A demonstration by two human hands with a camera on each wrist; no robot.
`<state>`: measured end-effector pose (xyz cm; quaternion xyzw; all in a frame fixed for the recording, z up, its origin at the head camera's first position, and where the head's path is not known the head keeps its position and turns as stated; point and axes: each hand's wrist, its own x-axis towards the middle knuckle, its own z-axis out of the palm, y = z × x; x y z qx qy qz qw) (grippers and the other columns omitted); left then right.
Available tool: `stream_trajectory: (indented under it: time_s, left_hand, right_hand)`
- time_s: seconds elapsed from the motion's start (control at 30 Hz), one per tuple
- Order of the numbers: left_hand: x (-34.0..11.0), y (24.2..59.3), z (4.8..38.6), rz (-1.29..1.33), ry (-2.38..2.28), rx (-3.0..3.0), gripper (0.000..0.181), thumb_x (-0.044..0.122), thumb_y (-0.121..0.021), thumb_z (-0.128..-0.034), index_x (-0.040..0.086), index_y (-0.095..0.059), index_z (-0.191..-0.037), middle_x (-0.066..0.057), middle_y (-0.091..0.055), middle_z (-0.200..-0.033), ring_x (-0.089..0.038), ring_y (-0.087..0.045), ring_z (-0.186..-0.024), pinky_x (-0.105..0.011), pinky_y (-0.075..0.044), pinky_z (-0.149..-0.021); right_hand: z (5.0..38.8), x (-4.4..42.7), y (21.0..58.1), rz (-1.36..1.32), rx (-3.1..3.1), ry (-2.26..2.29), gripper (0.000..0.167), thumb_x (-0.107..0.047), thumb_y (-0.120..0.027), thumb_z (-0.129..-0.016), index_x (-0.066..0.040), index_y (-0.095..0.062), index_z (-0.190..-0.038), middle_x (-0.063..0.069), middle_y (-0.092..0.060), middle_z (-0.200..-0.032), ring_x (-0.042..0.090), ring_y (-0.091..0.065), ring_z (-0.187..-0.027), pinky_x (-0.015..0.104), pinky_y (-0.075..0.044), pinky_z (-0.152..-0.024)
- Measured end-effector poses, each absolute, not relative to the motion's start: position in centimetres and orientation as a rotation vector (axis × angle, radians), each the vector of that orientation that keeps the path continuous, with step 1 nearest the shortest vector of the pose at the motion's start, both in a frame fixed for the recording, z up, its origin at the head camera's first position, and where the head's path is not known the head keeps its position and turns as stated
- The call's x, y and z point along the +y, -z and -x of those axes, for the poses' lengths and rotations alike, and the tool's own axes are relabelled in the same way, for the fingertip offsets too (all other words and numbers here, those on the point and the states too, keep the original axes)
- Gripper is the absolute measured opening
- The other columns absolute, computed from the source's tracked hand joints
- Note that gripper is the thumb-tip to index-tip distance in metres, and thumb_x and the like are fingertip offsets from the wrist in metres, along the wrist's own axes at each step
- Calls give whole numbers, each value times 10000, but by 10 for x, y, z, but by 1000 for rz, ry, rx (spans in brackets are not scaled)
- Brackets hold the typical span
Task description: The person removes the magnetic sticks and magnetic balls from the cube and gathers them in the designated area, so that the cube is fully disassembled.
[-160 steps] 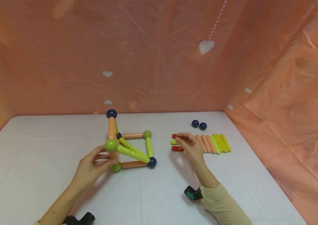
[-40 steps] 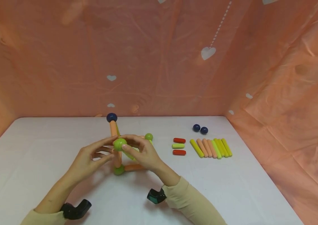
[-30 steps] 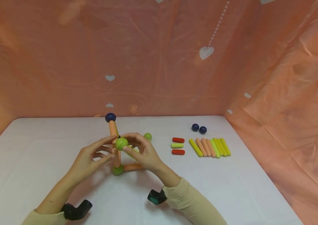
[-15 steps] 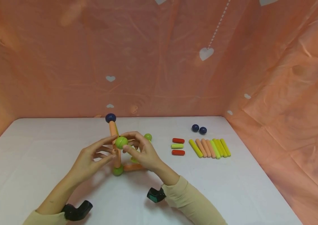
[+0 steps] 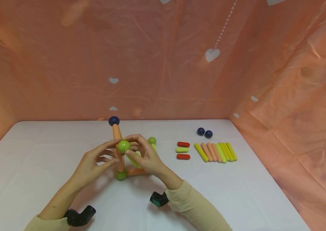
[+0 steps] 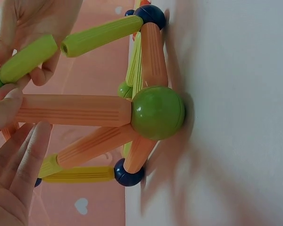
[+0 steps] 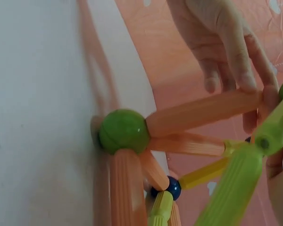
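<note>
My left hand (image 5: 93,165) grips the upright orange stick (image 6: 75,109), which rises from a green ball (image 6: 158,113) on the table. My right hand (image 5: 148,157) pinches the upper green ball (image 5: 123,147) near the top of that stick. From the upper ball a short lime stick (image 6: 28,59) points toward another lime stick (image 6: 104,35); a small gap parts their ends in the left wrist view. That other stick joins a dark blue ball (image 6: 151,18). Behind the hands, a second dark blue ball (image 5: 114,121) tops the frame's rear. Part of the frame is hidden by my right hand.
On the white table (image 5: 252,199), a row of yellow, orange and lime sticks (image 5: 214,152) lies at the right. Beside it are two short red sticks (image 5: 183,157) and a short lime one (image 5: 182,149). Two dark blue balls (image 5: 204,132) sit behind them.
Over the last seconds my right hand came from the loose sticks to the upper green ball. Since one second ago that ball has shifted only slightly. My left hand still grips the upright stick.
</note>
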<state>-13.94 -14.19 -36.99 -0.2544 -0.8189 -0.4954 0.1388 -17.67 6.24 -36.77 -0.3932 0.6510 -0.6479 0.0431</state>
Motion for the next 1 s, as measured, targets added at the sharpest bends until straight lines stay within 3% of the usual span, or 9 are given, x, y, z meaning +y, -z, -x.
stream_trajectory:
  time_s: [0.27, 0.47, 0.8, 1.0]
  left_hand:
    - [-141, 370, 140, 729, 1438, -2381, 559, -49, -704, -819, 63, -540, -1341, -125, -662, -1111, 11, -622, -886, -197, -561, -726]
    - [-141, 371, 139, 718, 1432, -2381, 552, -37, -706, -823, 71, -544, -1340, -113, -664, -1112, 16, -622, -887, -199, -561, -723]
    - [-141, 371, 140, 725, 1436, -2385, 555, -13, -706, -832, 94, -538, -1350, -103, -670, -1094, 3, -628, -883, -212, -564, -725]
    - [-141, 373, 140, 729, 1425, -2374, 561, -59, -705, -812, 65, -545, -1335, -126, -662, -1137, 8, -626, -894, -211, -566, -732]
  right_hand:
    - [178, 69, 369, 1223, 1984, 1909, 380, -156, -568, -970, 51, -448, -1266, 263, -475, -1274, 287, -563, -1151, 380, -460, -1026]
    - [177, 73, 362, 1223, 1987, 1898, 398, -188, -561, -976, 43, -434, -1274, 264, -475, -1277, 257, -571, -1133, 332, -474, -993]
    - [180, 71, 360, 1229, 1929, 1861, 347, -80, -515, -984, 75, -408, -1275, 297, -466, -1267, 374, -571, -1134, 315, -531, -909]
    - [181, 69, 360, 1231, 1939, 1866, 340, -25, -532, -963, 71, -412, -1265, 294, -481, -1238, 219, -604, -1034, 379, -558, -835]
